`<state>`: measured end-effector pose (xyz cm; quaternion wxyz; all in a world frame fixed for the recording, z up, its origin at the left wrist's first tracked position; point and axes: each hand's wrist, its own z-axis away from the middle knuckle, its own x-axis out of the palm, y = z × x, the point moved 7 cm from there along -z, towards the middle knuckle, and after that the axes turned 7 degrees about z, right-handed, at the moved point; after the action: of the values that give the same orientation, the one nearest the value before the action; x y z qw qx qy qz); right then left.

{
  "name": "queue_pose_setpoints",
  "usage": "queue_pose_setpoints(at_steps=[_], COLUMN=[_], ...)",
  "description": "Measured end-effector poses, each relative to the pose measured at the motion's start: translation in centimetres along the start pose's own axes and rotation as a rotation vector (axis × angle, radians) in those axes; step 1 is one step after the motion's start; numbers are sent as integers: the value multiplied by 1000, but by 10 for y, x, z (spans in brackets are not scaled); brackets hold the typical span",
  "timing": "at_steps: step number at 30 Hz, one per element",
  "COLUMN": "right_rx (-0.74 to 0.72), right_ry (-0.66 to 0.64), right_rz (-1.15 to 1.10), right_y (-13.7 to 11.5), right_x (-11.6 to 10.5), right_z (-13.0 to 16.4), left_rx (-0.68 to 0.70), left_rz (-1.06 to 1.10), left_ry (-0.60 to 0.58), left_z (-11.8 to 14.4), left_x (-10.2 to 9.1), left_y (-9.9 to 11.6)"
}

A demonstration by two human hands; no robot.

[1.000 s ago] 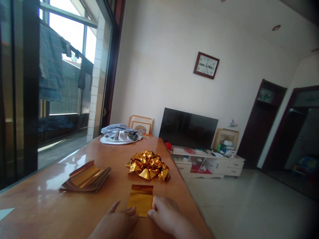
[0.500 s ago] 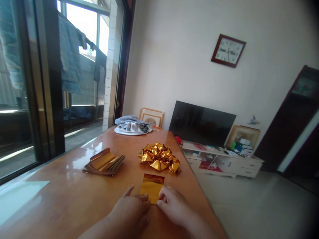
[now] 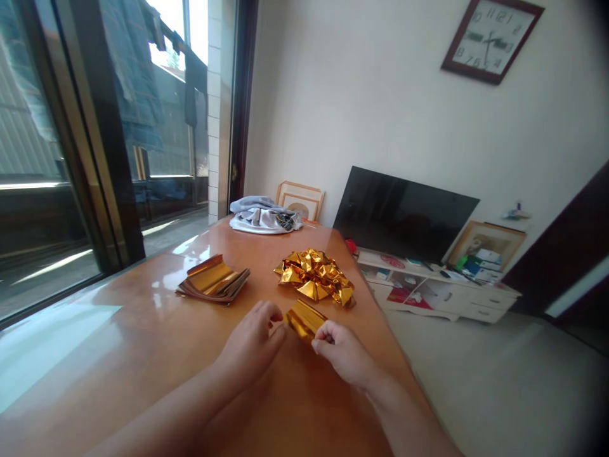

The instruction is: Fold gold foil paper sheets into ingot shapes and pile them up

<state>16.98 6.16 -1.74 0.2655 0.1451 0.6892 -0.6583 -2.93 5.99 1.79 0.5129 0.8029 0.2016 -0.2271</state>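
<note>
Gold foil sheet, near-centre of wooden table, lifted and bent, pinched by left hand and right hand at opposite ends; folded gold pile just beyond, flat stack far-left; advise aligning edges before creasing.

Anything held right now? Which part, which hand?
Yes: one gold foil sheet, lifted off the table. The left hand pinches its left end, the right hand its right end.

You've got two hands, one foil sheet, one foil stack, one folded pile, one clock.
</note>
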Motion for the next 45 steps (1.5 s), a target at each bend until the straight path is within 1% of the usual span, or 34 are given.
queue_pose_setpoints(at_steps=[1, 2, 4, 6, 8, 10, 12, 15, 17, 19, 20, 22, 24, 26, 28, 31, 33, 38, 40, 41, 43, 44, 45], right_rx=[-6, -12, -18, -22, -38, -58, -64, -61, -45, -4, 26, 90, 146, 195, 236, 267, 270, 216, 183, 154, 60, 4, -53], right_ry=[10, 16, 3, -25, -47, -64, -82, -92, -78, -51, -36, -7, -6, -30, -35, 22, 56, 63, 144, 208, 312, 322, 303], right_rz=[-54, -106, -193, -252, -280, -279, -263, -287, -363, -451, -490, -573, -685, -802, -905, -1016, -1035, -996, -906, -811, -537, -385, -241], right_y=[-4, -8, -13, -15, -17, -19, -21, -21, -18, -13, -9, -2, 3, 6, 9, 15, 19, 24, 26, 27, 20, 14, 6], right_x=[-1, -1, 2, 7, 12, 16, 20, 22, 21, 18, 16, 14, 13, 14, 13, 6, 2, -1, -6, -12, -24, -27, -28], right_z=[1, 2, 4, 6, 8, 10, 11, 11, 9, 6, 5, 2, -1, -4, -6, -11, -14, -21, -21, -20, -15, -13, -10], left_rx=[-53, -108, -207, -269, -281, -283, -307, -306, -238, -146, -96, 12, 128, 226, 292, 338, 336, 299, 304, 311, 319, 319, 315], left_rz=[60, 130, 303, 516, 747, 932, 1016, 1009, 966, 821, 685, 326, -15, -240, -387, -532, -580, -628, -640, -642, -640, -639, -635], left_ry=[22, 18, -38, -100, -155, -213, -232, -191, -171, -128, -89, 3, 47, -4, -98, -222, -288, -396, -413, -417, -413, -407, -401], left_z=[-1, -1, 0, 2, 3, 4, 5, 4, 3, 3, 3, 5, 8, 11, 13, 16, 18, 21, 21, 22, 21, 21, 21], left_x=[0, 2, 11, 20, 27, 31, 33, 31, 27, 21, 16, 3, -4, -3, 4, 16, 25, 38, 41, 41, 42, 42, 42], left_y=[-6, -11, -15, -12, -4, 3, 3, -1, 1, 3, 4, 10, 22, 35, 44, 49, 48, 40, 38, 37, 35, 33, 32])
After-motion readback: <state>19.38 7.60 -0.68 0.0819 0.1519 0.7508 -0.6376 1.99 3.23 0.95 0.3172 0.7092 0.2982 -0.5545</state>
